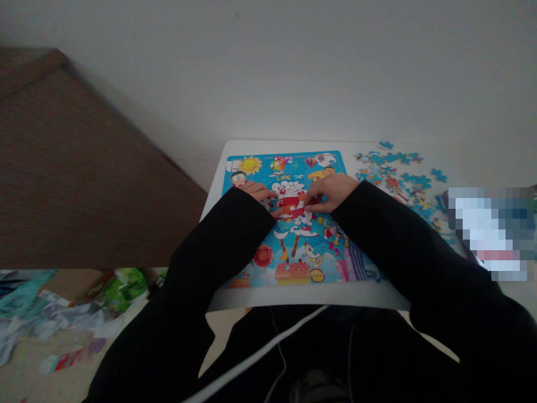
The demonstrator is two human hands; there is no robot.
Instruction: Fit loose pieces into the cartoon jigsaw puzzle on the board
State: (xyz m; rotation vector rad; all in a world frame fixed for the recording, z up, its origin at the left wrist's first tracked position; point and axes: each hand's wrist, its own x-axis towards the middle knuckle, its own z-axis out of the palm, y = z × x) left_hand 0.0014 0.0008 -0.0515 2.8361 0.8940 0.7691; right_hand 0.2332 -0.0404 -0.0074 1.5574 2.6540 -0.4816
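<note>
A colourful cartoon jigsaw board [293, 246] lies on a white table [218, 179] in front of me. My left hand [260, 194] rests on the board left of the white cartoon figure, fingers curled toward its middle. From the right, my right hand [331, 191] lies on the board with its fingertips pressing on the red and white pieces [293, 208] at the figure's body. The two hands almost meet there. Whether either hand grips a loose piece is hidden by the fingers. Both arms wear black sleeves.
Several loose blue puzzle pieces [398, 173] are scattered on the table right of the board. A blurred-out patch [490, 232] sits at the right edge. A brown surface [84, 168] rises on the left, with crumpled wrappers and bags [62, 308] below it. A white cable [268, 350] crosses my lap.
</note>
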